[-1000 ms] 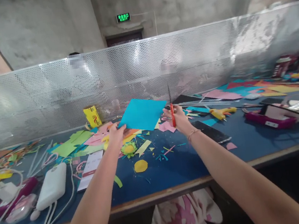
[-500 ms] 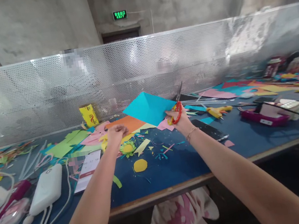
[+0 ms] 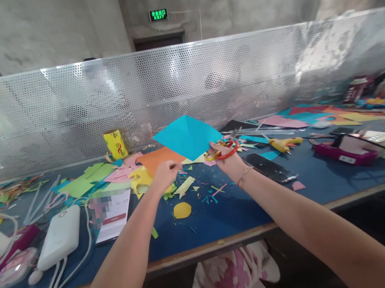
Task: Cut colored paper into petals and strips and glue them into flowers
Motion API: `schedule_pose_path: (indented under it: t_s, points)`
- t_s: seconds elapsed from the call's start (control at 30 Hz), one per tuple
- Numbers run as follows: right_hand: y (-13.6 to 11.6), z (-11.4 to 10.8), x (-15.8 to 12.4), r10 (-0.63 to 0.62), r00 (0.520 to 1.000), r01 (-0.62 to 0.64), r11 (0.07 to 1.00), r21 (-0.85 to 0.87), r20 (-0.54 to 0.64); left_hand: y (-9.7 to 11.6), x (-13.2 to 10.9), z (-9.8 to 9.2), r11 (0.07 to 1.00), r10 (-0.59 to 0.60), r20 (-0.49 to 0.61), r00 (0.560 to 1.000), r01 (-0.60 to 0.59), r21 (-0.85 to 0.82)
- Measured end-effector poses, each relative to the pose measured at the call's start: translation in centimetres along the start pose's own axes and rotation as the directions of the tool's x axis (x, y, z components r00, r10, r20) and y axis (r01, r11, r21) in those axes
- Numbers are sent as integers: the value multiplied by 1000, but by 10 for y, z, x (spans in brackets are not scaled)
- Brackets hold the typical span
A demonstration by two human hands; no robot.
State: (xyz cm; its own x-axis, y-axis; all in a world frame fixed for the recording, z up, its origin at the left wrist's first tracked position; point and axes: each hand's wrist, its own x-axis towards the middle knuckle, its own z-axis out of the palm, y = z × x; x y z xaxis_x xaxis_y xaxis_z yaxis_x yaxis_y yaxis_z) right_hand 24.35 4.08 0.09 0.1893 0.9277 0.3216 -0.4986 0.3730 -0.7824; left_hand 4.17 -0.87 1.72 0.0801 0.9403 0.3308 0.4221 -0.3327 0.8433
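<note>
A creased square of blue paper [image 3: 188, 135] is held up above the table by my right hand [image 3: 225, 162], which pinches its right corner. The same hand keeps scissors [image 3: 229, 149] with red and yellow handles hooked on its fingers, their blades pointing up and right. My left hand [image 3: 168, 174] is just below and left of the paper, apart from it; its fingers are curled closed and nothing shows in them. Under that hand a green paper flower [image 3: 168, 192] is mostly hidden. A yellow paper disc [image 3: 181, 210] lies nearer the table's front edge.
Orange paper [image 3: 158, 158], green sheets [image 3: 86, 180] and scraps litter the table. At left are a phone [image 3: 118, 214] and a white power bank [image 3: 59, 237] with cables. A yellow glue gun [image 3: 283, 143] and dark tablet [image 3: 271, 168] lie right. A perforated metal screen [image 3: 240, 78] stands behind.
My left hand has moved right, closer to the blue paper. My right hand has shifted slightly left with the paper, and the scissors have tipped from upright to lying flatter.
</note>
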Motion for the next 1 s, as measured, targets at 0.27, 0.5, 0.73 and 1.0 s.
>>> schedule_pose_path:
  t_s: [0.27, 0.5, 0.73, 1.0]
  points:
    - [11, 32, -24, 172, 985, -169, 982, 79, -30, 2, -1, 22, 959, -71, 44, 997, 80, -271]
    - [0, 40, -34, 98, 994, -102, 991, 86, 50, -12, 9, 24, 846, -143, -127, 982, 55, -531]
    - [0, 33, -27, 29, 999, -29, 1000, -12, 46, 5, -1, 26, 752, -108, -172, 979, -32, -658]
    - [4, 45, -40, 68, 930, -15, 989, -148, 362, -7, -1, 41, 858, -99, -197, 975, -17, -514]
